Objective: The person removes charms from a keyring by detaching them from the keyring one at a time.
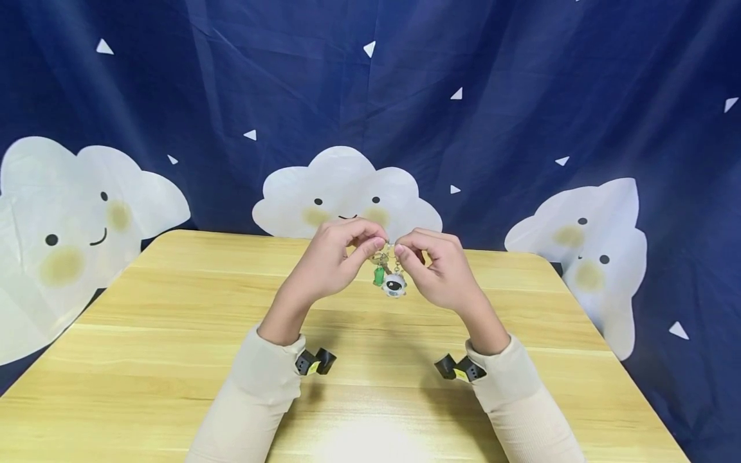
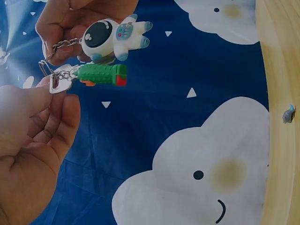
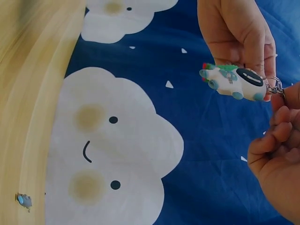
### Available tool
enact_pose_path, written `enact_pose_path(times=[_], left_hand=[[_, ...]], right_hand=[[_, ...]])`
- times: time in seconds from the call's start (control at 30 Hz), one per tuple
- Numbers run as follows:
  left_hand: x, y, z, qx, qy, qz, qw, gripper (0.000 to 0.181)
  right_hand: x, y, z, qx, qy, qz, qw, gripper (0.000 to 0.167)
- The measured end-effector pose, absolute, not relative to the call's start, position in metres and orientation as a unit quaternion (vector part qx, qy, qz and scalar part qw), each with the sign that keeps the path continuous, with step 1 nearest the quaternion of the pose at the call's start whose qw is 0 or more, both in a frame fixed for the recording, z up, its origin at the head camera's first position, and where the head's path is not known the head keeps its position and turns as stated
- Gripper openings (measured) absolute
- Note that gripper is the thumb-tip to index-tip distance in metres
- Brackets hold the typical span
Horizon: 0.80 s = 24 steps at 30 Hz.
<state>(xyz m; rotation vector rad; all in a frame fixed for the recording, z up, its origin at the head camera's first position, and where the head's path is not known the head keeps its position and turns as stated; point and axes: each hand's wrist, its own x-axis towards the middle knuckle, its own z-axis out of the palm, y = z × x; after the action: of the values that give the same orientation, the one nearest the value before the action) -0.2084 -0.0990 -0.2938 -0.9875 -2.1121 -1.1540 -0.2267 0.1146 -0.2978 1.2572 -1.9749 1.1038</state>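
Note:
Both hands are raised over the table's far part, fingertips close together. My left hand [image 1: 330, 263] [image 2: 33, 140] pinches metal keychain parts [image 2: 60, 78] between thumb and fingers. From these extends a green charm [image 1: 379, 276] [image 2: 101, 74] with a red end. My right hand [image 1: 437, 267] [image 3: 281, 154] pinches the metal ring end [image 3: 277, 86] by the chain of a white and blue astronaut charm [image 1: 394, 285] [image 2: 117, 37] [image 3: 234, 83]. The charms hang side by side below the fingertips. Fingers partly cover the ring, so whether the two charms are joined is unclear.
The wooden table [image 1: 145, 334] lies under both forearms. A small grey and blue object [image 2: 288, 114] [image 3: 24, 200] shows on wood in both wrist views. Behind the table hangs a dark blue curtain [image 1: 312, 77] with white clouds and triangles.

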Motion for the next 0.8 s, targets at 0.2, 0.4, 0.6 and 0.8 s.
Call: enact_pose_path(times=[0.2, 0.4, 0.6, 0.8], left_hand=[[-0.2084, -0.1014, -0.2929, -0.361, -0.788, -0.428, 0.256, 0.008], [-0.2085, -0.1043, -0.2917, -0.373, -0.789, -0.416, 0.256, 0.010], [-0.2099, -0.1051, -0.2923, -0.391, -0.788, -0.402, 0.255, 0.009], [-0.2093, -0.1052, -0.2918, -0.385, -0.792, -0.403, 0.250, 0.009]], right_hand=[[-0.2267, 0.1134, -0.2976, 0.464, -0.731, 0.411, 0.286, 0.017], [-0.2258, 0.1130, -0.2962, 0.459, -0.733, 0.395, 0.310, 0.016], [-0.2253, 0.1130, -0.2958, 0.459, -0.736, 0.377, 0.324, 0.015], [-0.2238, 0.1128, -0.2954, 0.464, -0.732, 0.370, 0.335, 0.015]])
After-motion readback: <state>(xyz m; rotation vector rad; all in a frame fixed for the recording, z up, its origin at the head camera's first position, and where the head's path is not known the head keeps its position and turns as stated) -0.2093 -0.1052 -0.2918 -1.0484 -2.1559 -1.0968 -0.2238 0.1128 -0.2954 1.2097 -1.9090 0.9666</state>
